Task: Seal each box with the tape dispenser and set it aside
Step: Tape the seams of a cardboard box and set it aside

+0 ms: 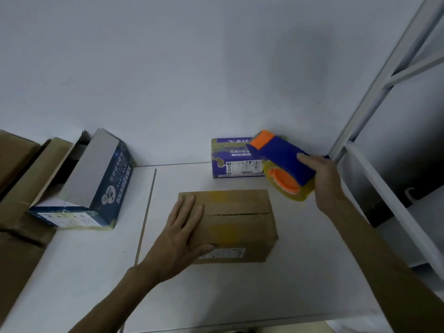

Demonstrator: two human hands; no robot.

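A brown cardboard box (237, 224) lies in the middle of the white table (96, 272), its top flaps closed with a dark seam running left to right. My left hand (182, 236) rests flat on the box's left end, fingers straight. My right hand (324, 181) grips a blue and orange tape dispenser (283, 162) with a yellowish roll, held in the air above and to the right of the box, not touching it.
A purple printed box (230, 157) stands against the wall behind the brown one. A dark blue box (96, 186) lies tilted at the left beside several brown cartons (21, 179). White metal shelving (374, 131) rises at the right.
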